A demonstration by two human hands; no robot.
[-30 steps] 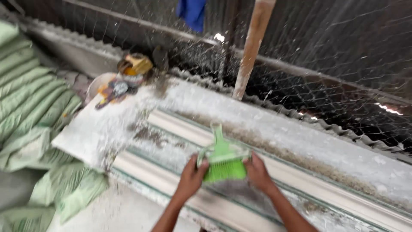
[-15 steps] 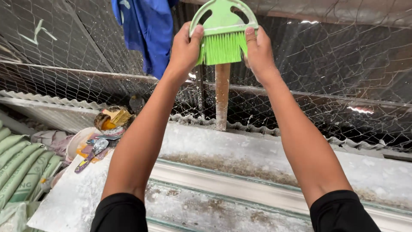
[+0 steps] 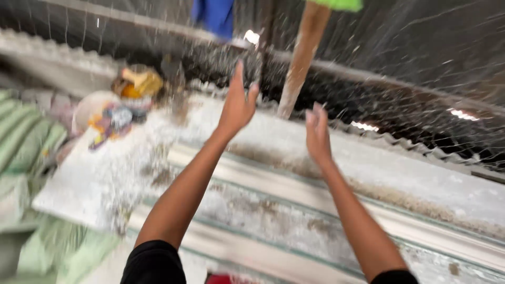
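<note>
Left hand (image 3: 238,105), right hand (image 3: 317,134) raised, empty

Green thing (image 3: 336,4) at the top edge is mostly cut off, can't tell what it is. Colourful clutter (image 3: 113,118) upper left is just motion blur, and the blue cloth (image 3: 215,16) is cropped too.

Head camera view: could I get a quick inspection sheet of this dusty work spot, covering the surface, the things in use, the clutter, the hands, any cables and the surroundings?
Surface: long white moulded slab, caked with powder and brown patches.
Job's things: green hand brush, only its lower edge in view at the top, above both hands.
Clutter: yellow tool and a white plate with colourful bits at the far left end.
Hands: left hand and right hand raised, open, empty.
Cables: nothing seen.
Surroundings: wire mesh fence, wooden post, hanging blue cloth, green sacks stacked on the left.
</note>
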